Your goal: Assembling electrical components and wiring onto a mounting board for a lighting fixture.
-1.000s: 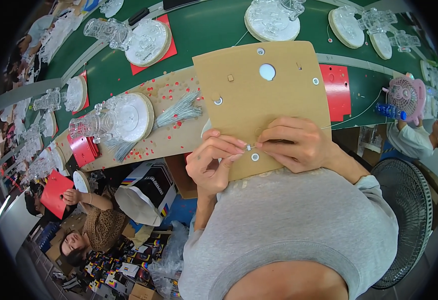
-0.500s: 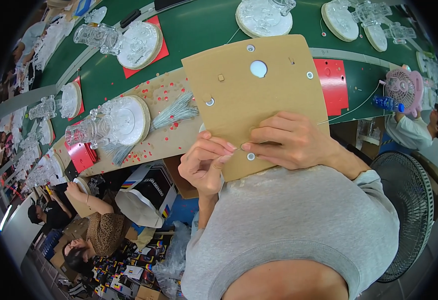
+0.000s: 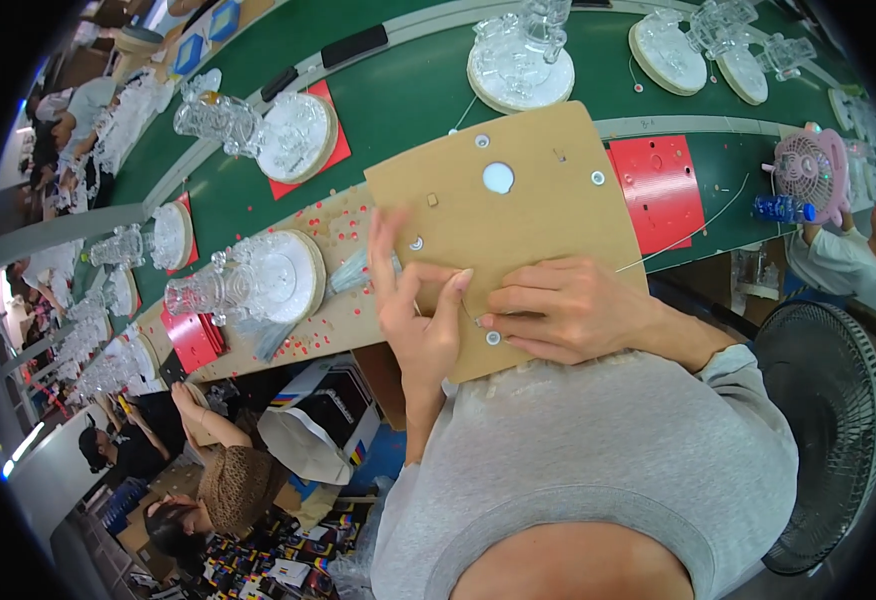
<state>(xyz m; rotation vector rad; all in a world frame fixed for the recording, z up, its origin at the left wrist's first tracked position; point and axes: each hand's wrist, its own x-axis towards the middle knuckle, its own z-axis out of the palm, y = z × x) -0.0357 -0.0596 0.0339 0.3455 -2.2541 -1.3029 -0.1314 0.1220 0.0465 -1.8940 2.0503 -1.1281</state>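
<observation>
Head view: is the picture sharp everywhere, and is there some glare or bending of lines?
In the head view, the raised fingers of the left hand are smeared, while the right hand looks clearer; in the head view, the red sheet shows a pale sheen; also in the head view, the green tabletop curves and the corners are black.

Heathered grey top [image 3: 598, 450], wide rounded collar [image 3: 583, 511] (ribbed, a shade darker), loose right sleeve [image 3: 734, 372] creased at its edge, bare left hand [image 3: 420, 315], bare right hand [image 3: 568, 308].
</observation>
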